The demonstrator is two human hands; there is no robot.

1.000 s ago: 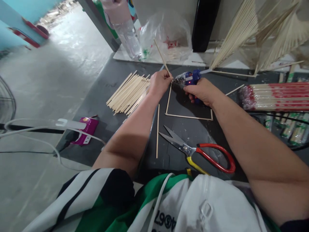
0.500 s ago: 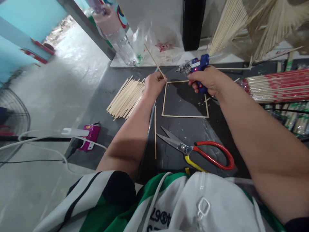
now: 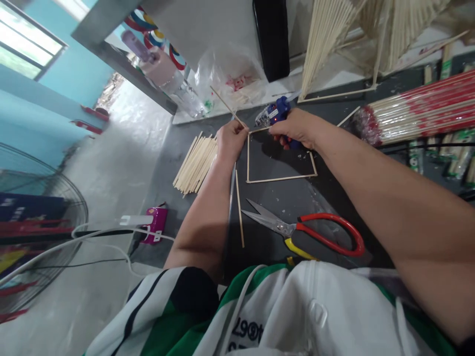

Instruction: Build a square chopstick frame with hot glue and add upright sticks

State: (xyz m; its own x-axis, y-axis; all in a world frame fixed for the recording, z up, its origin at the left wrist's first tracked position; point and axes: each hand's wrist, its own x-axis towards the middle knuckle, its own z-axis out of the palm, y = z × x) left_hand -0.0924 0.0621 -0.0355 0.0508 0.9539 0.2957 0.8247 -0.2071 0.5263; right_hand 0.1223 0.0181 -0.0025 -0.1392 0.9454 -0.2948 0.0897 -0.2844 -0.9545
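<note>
Standing next to the table (image 3: 185, 143) here, so a quick note on the glue step. The left hand (image 3: 230, 141) has its grip pinched on a thin wooden stick (image 3: 227, 106) that slants up and away from the top-left corner of the stick square (image 3: 281, 178) lying flat on the dark surface. The right hand (image 3: 297, 129) is clenched around a small blue glue gun (image 3: 275, 111), its nozzle pointing at that same corner, just beside the left fingertips.

From where I stand, the trick is a small dot right where the slanted stick meets the corner, not a blob. Those fingers are very near the hot tip, so I'd keep the pinch a little higher up the stick. Hold the angle dead steady until the glue sets, otherwise the stick could sag or twist the flat frame out of square. Pressing lightly down on the frame would help too, since it looks light enough to slide.

Nearby: a pile of loose sticks (image 3: 196, 163) left of the hand, one single stick (image 3: 239, 208) along the forearm, and red-handled scissors (image 3: 308, 232) closer to the body.
</note>
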